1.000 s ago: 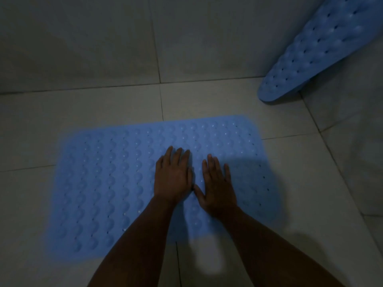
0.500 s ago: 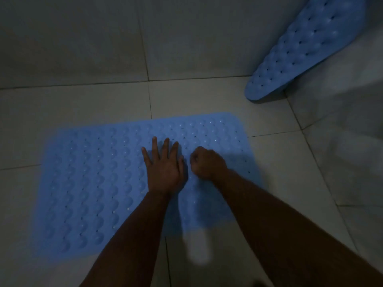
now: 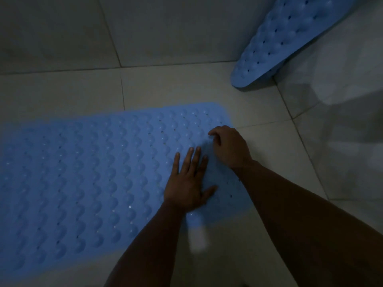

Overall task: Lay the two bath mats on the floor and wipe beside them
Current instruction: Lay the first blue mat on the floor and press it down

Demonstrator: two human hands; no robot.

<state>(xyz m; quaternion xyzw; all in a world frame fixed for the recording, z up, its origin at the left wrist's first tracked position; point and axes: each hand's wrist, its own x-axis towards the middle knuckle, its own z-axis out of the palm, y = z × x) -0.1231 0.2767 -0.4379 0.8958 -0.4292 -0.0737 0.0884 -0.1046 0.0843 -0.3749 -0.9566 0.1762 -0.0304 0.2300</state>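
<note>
A blue bumpy bath mat [image 3: 83,179] lies flat on the tiled floor and fills the left and middle of the head view. My left hand [image 3: 189,183] presses flat on its right part, fingers straight and spread. My right hand [image 3: 230,146] sits near the mat's right edge with its fingers curled under; whether it pinches the mat I cannot tell. A second blue mat [image 3: 286,38] leans upright in the far right corner, its lower end on the floor.
Pale floor tiles [image 3: 186,88] stretch between the two mats. Tiled walls [image 3: 165,27] rise at the back and at the right, meeting in the corner where the second mat leans. The room is dim.
My right hand went from flat to curled and slid toward the mat's right edge. My left hand stayed flat. The view shifted so the mat now sits further left.
</note>
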